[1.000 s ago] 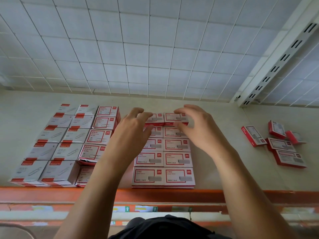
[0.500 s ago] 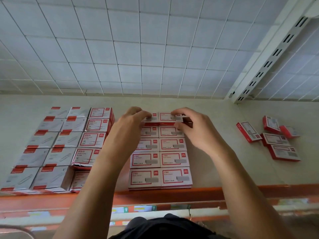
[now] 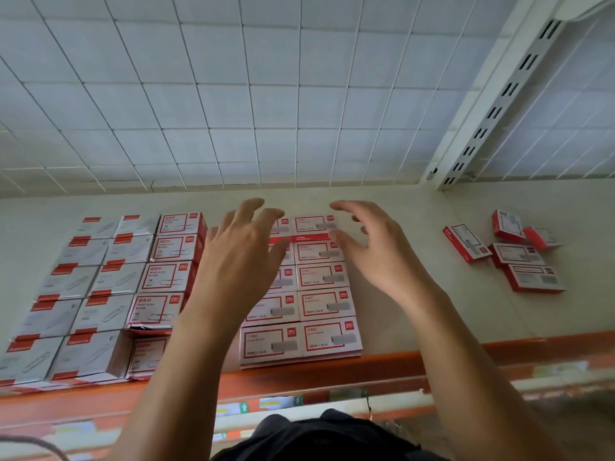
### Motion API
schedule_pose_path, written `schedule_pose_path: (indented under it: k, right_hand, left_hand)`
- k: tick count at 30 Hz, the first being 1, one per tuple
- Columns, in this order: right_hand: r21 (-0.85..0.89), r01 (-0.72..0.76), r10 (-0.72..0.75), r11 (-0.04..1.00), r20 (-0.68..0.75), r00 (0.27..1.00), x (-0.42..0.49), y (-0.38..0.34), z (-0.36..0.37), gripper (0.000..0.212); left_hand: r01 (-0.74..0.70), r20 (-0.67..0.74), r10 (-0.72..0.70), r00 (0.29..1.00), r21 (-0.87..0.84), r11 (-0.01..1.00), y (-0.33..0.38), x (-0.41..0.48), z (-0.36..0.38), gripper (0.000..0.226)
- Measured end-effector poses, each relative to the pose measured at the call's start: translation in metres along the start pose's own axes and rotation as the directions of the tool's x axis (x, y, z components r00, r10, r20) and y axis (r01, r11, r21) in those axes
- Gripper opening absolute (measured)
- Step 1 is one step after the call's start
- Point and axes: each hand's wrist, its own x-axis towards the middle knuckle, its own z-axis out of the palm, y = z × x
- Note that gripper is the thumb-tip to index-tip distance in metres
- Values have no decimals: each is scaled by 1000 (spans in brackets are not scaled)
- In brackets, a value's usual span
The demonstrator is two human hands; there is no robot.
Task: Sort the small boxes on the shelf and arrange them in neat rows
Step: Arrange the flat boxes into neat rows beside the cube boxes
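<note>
Small boxes (image 3: 321, 277) in rows — left hand (image 3: 239, 261), right hand (image 3: 379, 254) hover above, apart, fingers spread, holding nothing.

A white wire grid panel (image 3: 233, 94) stands at the back. A slotted white upright (image 3: 481, 108) rises at right. Dark clothing (image 3: 316, 437) shows at the bottom.

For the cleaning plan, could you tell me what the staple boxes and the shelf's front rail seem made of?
Staple boxes: printed cardboard, smooth faces, judging by crisp folded edges. Front rail: probably orange-painted metal, given its straight thin lip; not certain.
</note>
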Motion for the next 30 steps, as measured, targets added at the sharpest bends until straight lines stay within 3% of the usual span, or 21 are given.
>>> schedule_pose_path:
  k: [8, 14, 20, 30]
  right_hand:
    - [-115, -51, 27, 992, -198, 980, -38, 33, -60, 31]
    - [-103, -230, 194, 968, -276, 941, -76, 66, -115, 33]
    - [-160, -284, 232, 945, -280, 931, -99, 99, -150, 37]
    - [-250, -274, 207, 928, -265, 942, -106, 145, -195, 34]
  left_hand:
    - [-217, -11, 217, 976, -133, 967, 81, 1, 20, 37]
    - [-317, 77, 331, 941, -147, 937, 144, 9, 53, 42]
    - [-342, 163, 358, 920, -117, 932, 192, 21, 89, 53]
    - [-257, 231, 269, 935, -77, 963, 234, 48, 130, 75]
